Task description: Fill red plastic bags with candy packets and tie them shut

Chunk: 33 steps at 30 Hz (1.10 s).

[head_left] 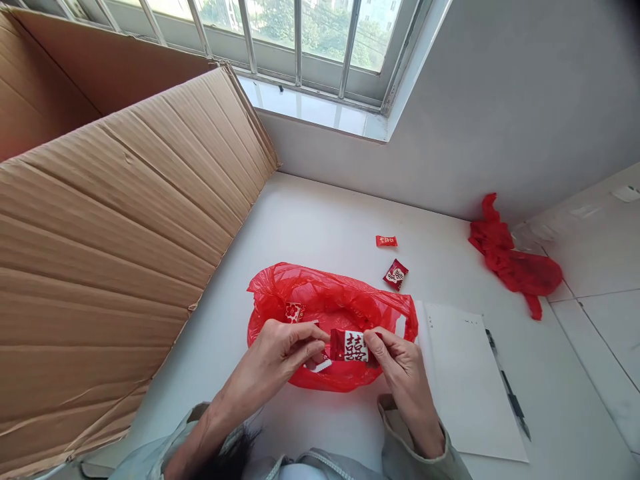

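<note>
A dark red and white candy packet (pixel 354 347) with a large double-happiness character is held level between my hands. My right hand (pixel 403 363) pinches its right end with thumb and finger. At its left end, the fingertips of my left hand (pixel 285 353) are drawn together at the edge. Just below lies an open red plastic bag (pixel 345 287). Inside it a red-and-white flowered packet (pixel 295 312) shows, and another white-edged wrapper (pixel 320 364) is partly hidden behind my left fingers.
Beyond the bag lie a small red candy (pixel 387 241) and a dark red packet (pixel 395 275). Paper sheets (pixel 473 387) and a black pen (pixel 507 383) are to the right. A crumpled red bag (pixel 515 257) lies by the wall. A large cardboard box (pixel 125 267) fills the left.
</note>
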Motion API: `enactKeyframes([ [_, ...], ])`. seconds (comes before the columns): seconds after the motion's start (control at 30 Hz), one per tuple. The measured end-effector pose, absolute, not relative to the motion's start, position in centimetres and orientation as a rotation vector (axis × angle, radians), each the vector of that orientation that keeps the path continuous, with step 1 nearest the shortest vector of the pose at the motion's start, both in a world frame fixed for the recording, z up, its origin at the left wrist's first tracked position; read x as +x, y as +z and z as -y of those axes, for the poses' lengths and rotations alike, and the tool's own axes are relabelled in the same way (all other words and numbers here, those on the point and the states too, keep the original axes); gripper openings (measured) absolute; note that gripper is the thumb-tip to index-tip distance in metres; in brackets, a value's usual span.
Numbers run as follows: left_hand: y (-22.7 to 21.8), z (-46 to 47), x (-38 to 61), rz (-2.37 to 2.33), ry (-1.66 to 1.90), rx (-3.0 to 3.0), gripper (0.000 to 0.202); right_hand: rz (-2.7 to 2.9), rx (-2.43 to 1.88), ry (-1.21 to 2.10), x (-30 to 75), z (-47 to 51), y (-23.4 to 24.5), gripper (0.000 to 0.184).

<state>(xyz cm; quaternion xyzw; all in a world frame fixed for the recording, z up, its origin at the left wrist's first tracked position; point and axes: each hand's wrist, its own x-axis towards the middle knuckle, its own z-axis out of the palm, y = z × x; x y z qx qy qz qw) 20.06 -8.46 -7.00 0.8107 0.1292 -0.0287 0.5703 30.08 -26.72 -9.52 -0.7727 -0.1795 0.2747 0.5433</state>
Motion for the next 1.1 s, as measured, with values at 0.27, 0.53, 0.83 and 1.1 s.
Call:
enactKeyframes([
  [0.27,-5.8,6.2,18.8,-0.519,0.596,2.367,0.015,0.491,-2.243,0.297,30.4,26.3,-9.0,0.03],
  [0.53,-6.3,6.1,18.7,-0.452,0.558,2.443,0.015,0.747,-2.306,0.239,30.2,25.3,-10.0,0.027],
  [0.83,-6.8,6.0,19.1,-0.393,0.601,2.633,0.012,1.231,-2.461,-0.028,31.7,22.0,-10.8,0.024],
  [1.1,-9.6,6.9,19.8,-0.357,0.148,2.789,0.013,1.145,-2.423,0.15,33.7,22.0,-12.8,0.04],
])
